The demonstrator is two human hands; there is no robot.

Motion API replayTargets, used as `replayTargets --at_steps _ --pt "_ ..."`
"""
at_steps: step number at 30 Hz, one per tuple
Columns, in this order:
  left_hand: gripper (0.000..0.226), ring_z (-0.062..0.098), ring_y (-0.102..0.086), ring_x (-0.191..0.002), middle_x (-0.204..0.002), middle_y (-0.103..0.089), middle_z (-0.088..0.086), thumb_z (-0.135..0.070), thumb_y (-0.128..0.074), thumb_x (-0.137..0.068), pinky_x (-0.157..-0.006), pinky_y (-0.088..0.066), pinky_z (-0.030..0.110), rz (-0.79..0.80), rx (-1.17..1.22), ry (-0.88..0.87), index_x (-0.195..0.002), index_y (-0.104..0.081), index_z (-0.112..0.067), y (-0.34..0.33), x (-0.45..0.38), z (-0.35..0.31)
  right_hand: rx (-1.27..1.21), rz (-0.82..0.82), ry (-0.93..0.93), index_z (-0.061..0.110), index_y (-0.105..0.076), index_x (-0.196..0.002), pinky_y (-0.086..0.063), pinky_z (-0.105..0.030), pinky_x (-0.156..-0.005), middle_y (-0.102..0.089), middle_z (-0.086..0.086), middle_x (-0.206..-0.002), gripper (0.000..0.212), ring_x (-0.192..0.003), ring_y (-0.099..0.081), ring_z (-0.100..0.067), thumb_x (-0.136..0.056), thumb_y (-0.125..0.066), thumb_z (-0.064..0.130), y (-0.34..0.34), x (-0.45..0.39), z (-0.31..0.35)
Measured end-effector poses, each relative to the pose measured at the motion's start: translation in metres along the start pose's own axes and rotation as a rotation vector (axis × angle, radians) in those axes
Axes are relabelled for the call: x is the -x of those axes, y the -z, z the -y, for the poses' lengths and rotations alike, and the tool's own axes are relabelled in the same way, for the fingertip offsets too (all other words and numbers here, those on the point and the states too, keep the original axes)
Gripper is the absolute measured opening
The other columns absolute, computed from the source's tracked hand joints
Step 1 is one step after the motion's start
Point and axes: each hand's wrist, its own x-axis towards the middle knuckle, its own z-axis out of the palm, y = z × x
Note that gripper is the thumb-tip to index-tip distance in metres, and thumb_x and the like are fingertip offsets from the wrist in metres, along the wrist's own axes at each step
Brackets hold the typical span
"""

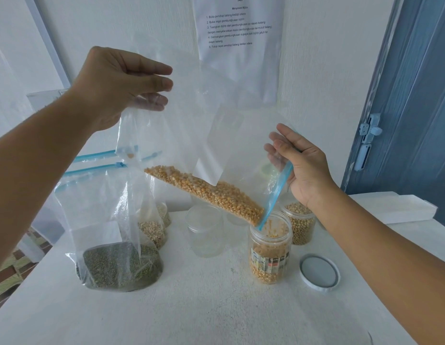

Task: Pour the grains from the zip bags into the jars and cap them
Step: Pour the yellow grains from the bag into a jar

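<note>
A clear zip bag of yellow corn kernels (211, 192) hangs tilted above the table, its blue zip mouth down at the rim of an open labelled jar (270, 252). Kernels slide from the bag into that jar, which is partly filled. My left hand (117, 88) pinches the bag's raised bottom corner high up. Beside the jar, my right hand (303, 165) pinches the blue zip edge of the mouth. An empty clear jar (204, 231) stands left of the corn jar. A white lid (319, 273) lies on the table to its right.
A zip bag of green beans (122, 266) stands at the front left, with a bag of pale grains (151, 232) behind it. A jar of pale beans (301, 224) stands behind the corn jar. The white table (216, 314) meets a wall with a printed sheet (239, 28).
</note>
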Motion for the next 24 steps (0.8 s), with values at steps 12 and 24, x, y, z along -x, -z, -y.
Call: replayTargets --at_steps 12,24 --pt "0.029 0.022 -0.076 -0.072 -0.09 -0.079 0.011 -0.012 -0.085 -0.078 -0.081 -0.065 0.04 -0.001 -0.009 -0.004 -0.107 -0.079 -0.009 -0.0005 -0.0005 0.0021 -0.003 0.007 0.003 0.015 -0.073 -0.121 -0.061 -0.029 -0.087 -0.079 -0.003 -0.109 0.032 -0.096 -0.077 -0.022 -0.096 -0.065 -0.004 0.0001 -0.0009 -0.0005" --pt "0.031 0.024 -0.075 -0.072 -0.091 -0.079 0.013 -0.01 -0.085 -0.079 -0.081 -0.065 0.039 -0.003 0.002 -0.001 -0.109 -0.078 -0.008 0.0015 -0.0014 0.0002 -0.013 0.001 0.005 0.015 -0.074 -0.119 -0.062 -0.03 -0.088 -0.079 -0.003 -0.109 0.032 -0.096 -0.077 -0.022 -0.096 -0.065 -0.005 -0.0012 -0.0004 -0.001"
